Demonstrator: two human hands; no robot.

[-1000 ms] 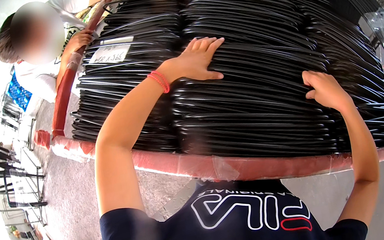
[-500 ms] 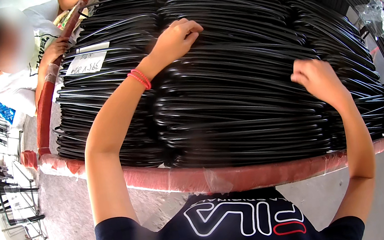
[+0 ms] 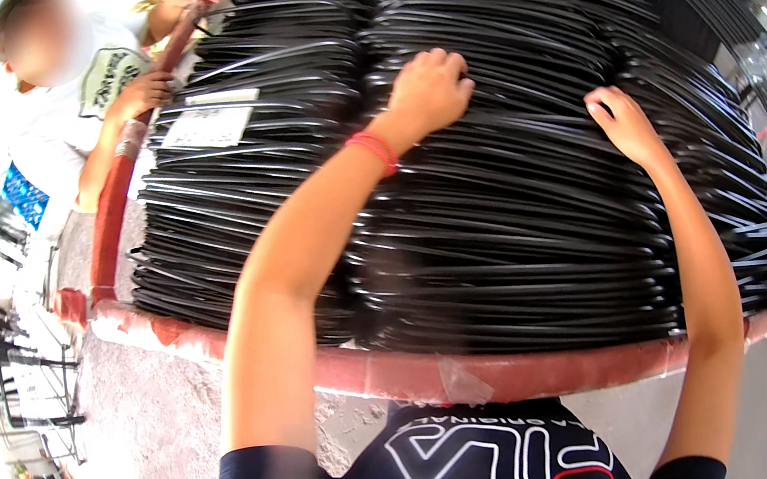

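Long black bent tubes [image 3: 507, 249] lie stacked in dense rows across a rack edged with wrapped red bars. My left hand [image 3: 430, 92], with a red band at the wrist, is over the middle row, its fingers curled down against the tubes. To its right my right hand [image 3: 626, 123] is at that row's right end, thumb and fingers bent together. Whatever either hand grips among the tubes is hidden. Both forearms reach over the near red bar [image 3: 375, 371].
A co-worker [image 3: 99, 84] stands at the far left, hands on the red side bar [image 3: 110, 209]. A white paper sheet [image 3: 207, 125] lies on the left row. Clear plastic wrap [image 3: 764, 59] hangs on upright tubes at the right. More black frames [image 3: 7, 353] stand on the floor at left.
My left hand has moved right and slightly nearer over the tubes. My right hand has gone a little farther away. The whole view has shifted slightly.
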